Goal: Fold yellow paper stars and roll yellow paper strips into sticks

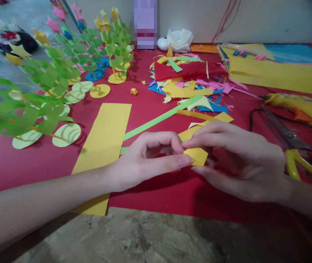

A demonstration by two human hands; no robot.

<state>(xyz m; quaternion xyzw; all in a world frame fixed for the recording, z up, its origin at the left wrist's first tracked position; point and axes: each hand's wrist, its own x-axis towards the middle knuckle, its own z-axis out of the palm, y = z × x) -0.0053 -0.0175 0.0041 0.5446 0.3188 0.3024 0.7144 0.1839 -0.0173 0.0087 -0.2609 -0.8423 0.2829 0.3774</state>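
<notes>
A small yellow folded paper pentagon (pixel 198 156) is held between my two hands above the red table covering. My left hand (pixel 150 157) pinches its left corner between thumb and index finger. My right hand (pixel 243 160) curls round it from the other side, with index fingertip at its upper edge and thumb just below. Some of the right fingers are hidden behind the paper. A wide yellow paper strip (pixel 103 135) lies under my left forearm. Beyond my hands runs a narrow green paper strip (pixel 161 118).
Paper plants with green leaves (pixel 63 65) and star tops stand on round bases at left. A tiny orange paper star (pixel 134 91) lies mid-table. Coloured scraps (pixel 189 80) are heaped behind. Scissors (pixel 291 137), a yellow glue gun (pixel 301 106) and yellow sheets (pixel 279 75) lie at right.
</notes>
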